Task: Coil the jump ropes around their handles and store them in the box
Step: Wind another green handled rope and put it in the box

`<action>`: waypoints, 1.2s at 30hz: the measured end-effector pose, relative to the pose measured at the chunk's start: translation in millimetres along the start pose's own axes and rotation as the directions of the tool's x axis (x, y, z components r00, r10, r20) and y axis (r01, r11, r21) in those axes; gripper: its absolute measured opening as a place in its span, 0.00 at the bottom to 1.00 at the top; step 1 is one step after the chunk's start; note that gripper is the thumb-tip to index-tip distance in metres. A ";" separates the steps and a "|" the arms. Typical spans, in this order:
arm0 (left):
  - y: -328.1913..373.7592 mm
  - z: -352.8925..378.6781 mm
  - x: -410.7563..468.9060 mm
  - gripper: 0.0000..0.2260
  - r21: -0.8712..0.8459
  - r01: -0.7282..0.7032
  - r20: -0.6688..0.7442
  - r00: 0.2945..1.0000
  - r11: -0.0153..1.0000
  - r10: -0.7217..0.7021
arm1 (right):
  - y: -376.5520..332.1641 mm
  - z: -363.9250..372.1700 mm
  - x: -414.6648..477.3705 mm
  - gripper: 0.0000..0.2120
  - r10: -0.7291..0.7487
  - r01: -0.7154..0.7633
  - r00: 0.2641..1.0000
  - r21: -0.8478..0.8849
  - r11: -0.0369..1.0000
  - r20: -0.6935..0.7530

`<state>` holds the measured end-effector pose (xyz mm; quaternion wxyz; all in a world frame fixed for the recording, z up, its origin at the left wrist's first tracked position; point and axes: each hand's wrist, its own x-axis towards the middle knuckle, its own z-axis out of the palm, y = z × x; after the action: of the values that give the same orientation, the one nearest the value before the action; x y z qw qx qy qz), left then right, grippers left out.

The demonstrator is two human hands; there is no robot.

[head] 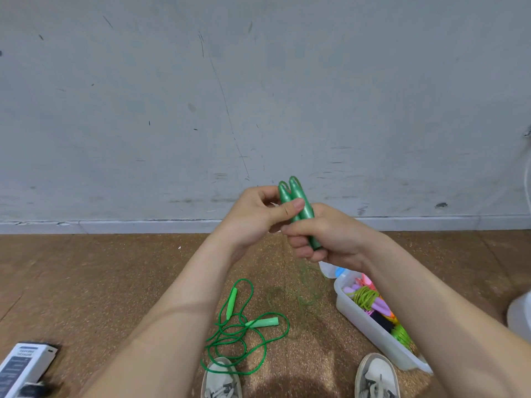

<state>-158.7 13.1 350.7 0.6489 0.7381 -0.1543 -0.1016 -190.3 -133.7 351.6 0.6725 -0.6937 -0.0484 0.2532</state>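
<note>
Two dark green handles upright, side by side, above and left of the box. Gripped round the lower ends by the right hand, fingers curled. Pinched higher up by the left hand, thumb across the front. Thin green rope dangling, blurred, just left of the box. Second jump rope loose on the floor, further left of the box. Coiled ropes inside the box.

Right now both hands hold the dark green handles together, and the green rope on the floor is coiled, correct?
Not coiled: the head view shows the green rope on the floor lying loose and tangled. The left hand and right hand hold the dark green handles together.
</note>
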 end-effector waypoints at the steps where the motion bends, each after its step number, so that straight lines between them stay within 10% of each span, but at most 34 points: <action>1: 3.7 -2.6 -1.4 0.12 0.060 -0.016 -0.019 1.000 0.998 0.017 | -1.2 1.7 -0.4 0.07 -0.005 0.004 1.000 0.002 1.000 0.014; 5: 8.3 -14.8 1.2 0.21 0.469 -0.095 -0.338 0.899 0.878 0.278 | -5.7 -2.0 -3.7 0.07 0.014 -0.028 0.991 0.107 0.994 0.132; 9: 14.2 -11.1 1.3 0.12 0.193 -0.277 -0.293 0.899 0.941 0.325 | -7.5 -5.8 -6.6 0.15 0.061 -0.125 0.951 0.198 0.972 0.303; 14: 17.4 10.3 -4.0 0.23 -0.081 -0.079 -0.210 0.976 0.994 0.061 | -4.1 -1.3 -5.6 0.15 0.013 -0.254 0.813 0.335 0.907 0.582; 17: 10.5 16.5 -0.4 0.23 -0.130 -0.018 -0.255 0.967 0.991 -0.016 | -9.6 2.1 -7.5 0.13 -0.083 -0.200 0.865 0.491 0.848 0.496; 20: -9.1 18.0 4.2 0.17 0.242 -0.065 -0.180 0.978 0.968 0.111 | -17.7 -1.4 -7.1 0.09 -0.007 -0.091 0.985 0.549 0.831 0.174; 24: -9.3 16.5 6.3 0.04 0.901 -0.128 0.081 0.988 0.414 0.129 | -7.4 -17.0 1.1 0.13 0.103 -0.084 0.980 0.118 0.989 -0.173; 28: 1.8 32.9 -0.9 0.11 0.981 -0.187 0.188 0.982 -0.056 0.030 | 4.2 -14.9 9.9 0.12 -0.004 -0.183 0.922 -0.445 0.877 -0.387; 32: 5.6 38.1 -4.6 0.08 0.952 -0.260 0.266 0.964 -0.164 0.013 | 11.2 -14.4 15.2 0.11 -0.075 -0.320 0.902 -0.775 0.544 -0.425; 36: 5.3 36.0 -8.7 0.05 0.935 -0.351 0.355 0.930 -0.053 0.091 | 20.9 -16.6 17.4 0.15 -0.007 -0.317 0.938 -0.867 0.385 -0.346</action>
<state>-179.9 -17.7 350.6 -0.0772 0.9279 -0.3565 0.0771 -174.0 -143.6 326.1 0.1547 -0.9776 -0.0128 0.1418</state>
